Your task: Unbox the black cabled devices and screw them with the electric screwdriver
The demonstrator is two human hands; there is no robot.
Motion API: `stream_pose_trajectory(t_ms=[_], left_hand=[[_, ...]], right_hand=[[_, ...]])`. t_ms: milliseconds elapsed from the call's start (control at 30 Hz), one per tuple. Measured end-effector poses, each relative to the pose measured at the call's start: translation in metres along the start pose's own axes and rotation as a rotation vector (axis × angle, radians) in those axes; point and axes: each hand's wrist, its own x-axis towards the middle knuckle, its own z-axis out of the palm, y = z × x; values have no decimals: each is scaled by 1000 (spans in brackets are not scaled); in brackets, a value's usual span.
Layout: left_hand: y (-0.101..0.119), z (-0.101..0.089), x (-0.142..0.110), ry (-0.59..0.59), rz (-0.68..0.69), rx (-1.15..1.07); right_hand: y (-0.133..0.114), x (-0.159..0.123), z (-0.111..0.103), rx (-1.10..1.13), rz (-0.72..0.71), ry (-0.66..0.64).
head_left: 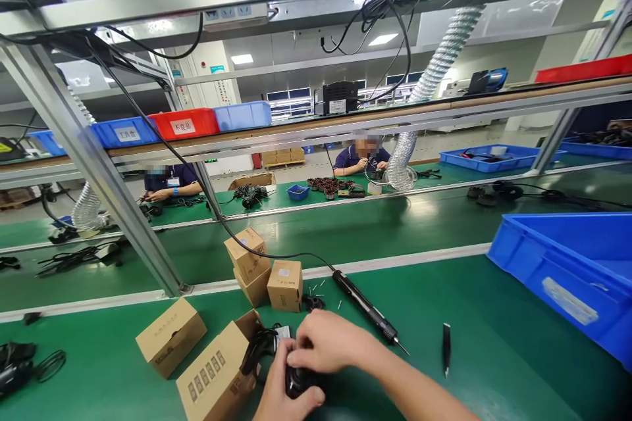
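My left hand (284,391) is closed around a small black device (297,381) low on the green mat, thumb along its front. My right hand (328,340) lies over the top of the same black device, fingers curled on it. A black cord (257,346) loops from the device toward an open cardboard box (217,371) just left of my hands. A black electric screwdriver (365,307) rests on the mat to the right of my right hand, its cable running up to the frame. Loose screws (316,287) are scattered behind my hands.
Several small cardboard boxes (266,273) stand behind my hands; another (170,337) lies left. A black pen-like tool (446,344) rests right. A large blue bin (567,276) fills the right side. A slanted aluminium post (108,184) rises left. Two people work at the far bench.
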Motion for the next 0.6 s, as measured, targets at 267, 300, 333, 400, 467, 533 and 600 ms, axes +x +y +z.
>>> stream_pose_trajectory(t_ms=[267,300,333,400,467,533,600], left_hand=[[30,1,-3,-50,18,-58],[32,0,-3,-65,0,-32],[32,-2,-3,-73,-29,-2],[35,-4,-3,-89,-89,50],[40,-6,-2,-99,-145,79],[47,-7,-1,-91,-174,98],[50,-7,0,-84,-176,116]], right_hand=[[-27,0,17,-15,97,46],[-28,0,16,-15,111,49],[-28,-1,14,-12,123,55],[-26,-4,5,-4,162,89],[-18,-11,-7,-1,236,144],[-6,-18,-19,-11,318,184],[3,-24,-26,-12,320,188]])
